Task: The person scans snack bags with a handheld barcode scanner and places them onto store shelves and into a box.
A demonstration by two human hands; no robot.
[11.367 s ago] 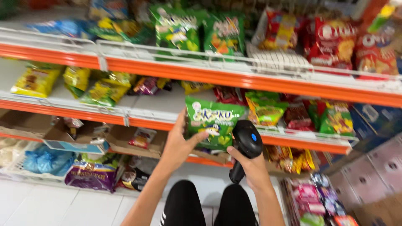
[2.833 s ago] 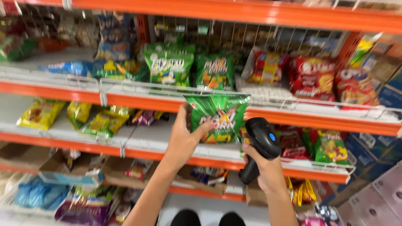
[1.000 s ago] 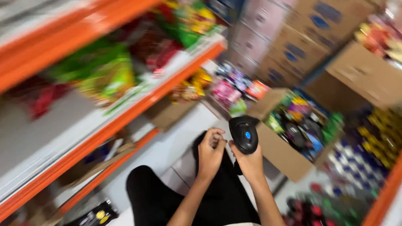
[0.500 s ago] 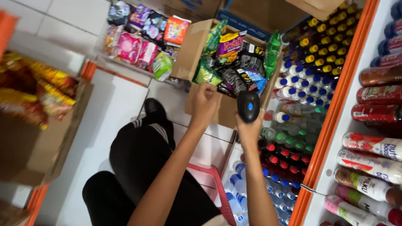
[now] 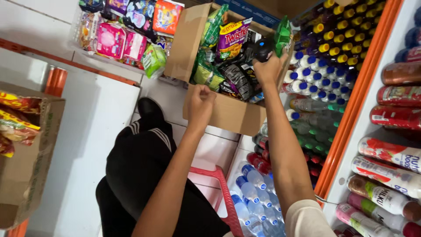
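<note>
**Bright, even shop light, mostly sharp**

The light is bright and even, with no strong glare. A soft shadow lies on the white floor tiles point(image 5: 101, 127) beside the dark trousers point(image 5: 144, 171). The middle is fairly sharp; the bottles point(image 5: 386, 175) at the right edge look stretched and slightly blurred.

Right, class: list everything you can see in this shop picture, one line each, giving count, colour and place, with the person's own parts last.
Cardboard box: one, brown, open, on the floor ahead.
Snack bags: many, mixed colours, inside the box.
Scanner: one, black, over the box.
Sweet packets: several, pink, green and orange, top left.
Capped bottles: many, yellow and blue caps, right of the box.
Drink bottles: several, lying on the white shelf, far right.
Second box: one, brown, left edge, yellow bags inside.
Stool: one, red, under the person.
Left hand: closed, empty, at the box's front wall.
Right hand: holding the scanner.
</note>
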